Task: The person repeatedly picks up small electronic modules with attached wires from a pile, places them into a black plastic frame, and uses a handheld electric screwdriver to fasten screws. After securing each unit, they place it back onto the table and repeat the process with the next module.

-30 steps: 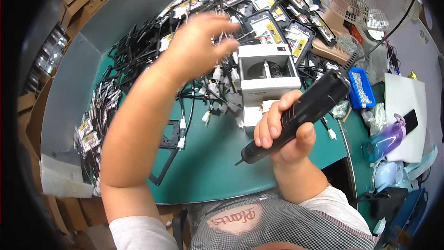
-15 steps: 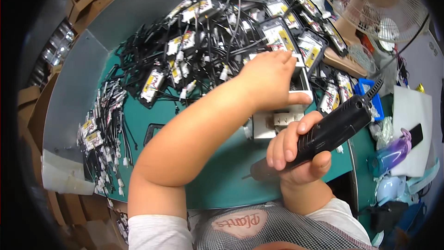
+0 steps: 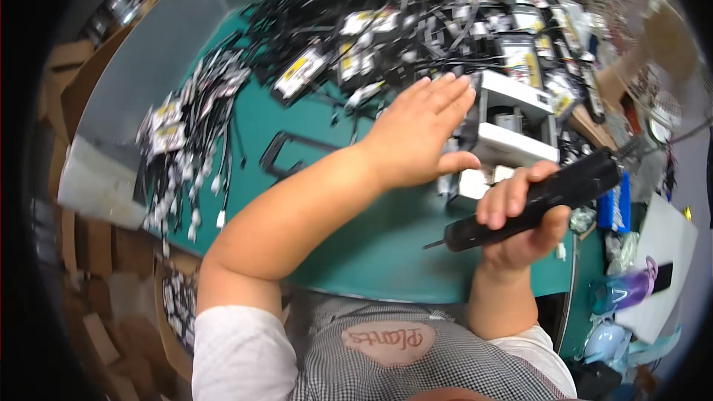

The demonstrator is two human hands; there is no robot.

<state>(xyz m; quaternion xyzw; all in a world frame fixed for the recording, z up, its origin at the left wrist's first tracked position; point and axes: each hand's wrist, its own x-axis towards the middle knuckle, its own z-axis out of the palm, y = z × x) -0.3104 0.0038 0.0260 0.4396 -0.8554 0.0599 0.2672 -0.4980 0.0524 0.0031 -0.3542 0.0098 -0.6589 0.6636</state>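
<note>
My right hand (image 3: 517, 249) is wrapped round a black electric screwdriver (image 3: 570, 184). The tool lies slanted, its thin bit pointing left over the green table and its cord end at the upper right. My left hand (image 3: 416, 134) is open, fingers stretched and thumb apart, beside a white box-shaped fixture (image 3: 518, 146). Inside that fixture a dark part shows, though its kind is unclear. Small white blocks (image 3: 475, 181) stand just in front, partly behind my right fingers. An empty-looking black rectangular frame (image 3: 276, 150) lies on the table left of my left hand.
Black cased units with wires (image 3: 301, 73) are heaped along the back. Bundled cables with white connectors (image 3: 194, 156) lie at the left, inside a grey wall (image 3: 148, 74). At the right are a blue bin (image 3: 615, 204), a purple-blue bottle (image 3: 627, 289) and a blurred fan (image 3: 672, 37).
My left hand has come off the white fixture and moved to its left, uncovering it. The screwdriver, still in my right hand, is nearer the fixture. The whole view has shifted.
</note>
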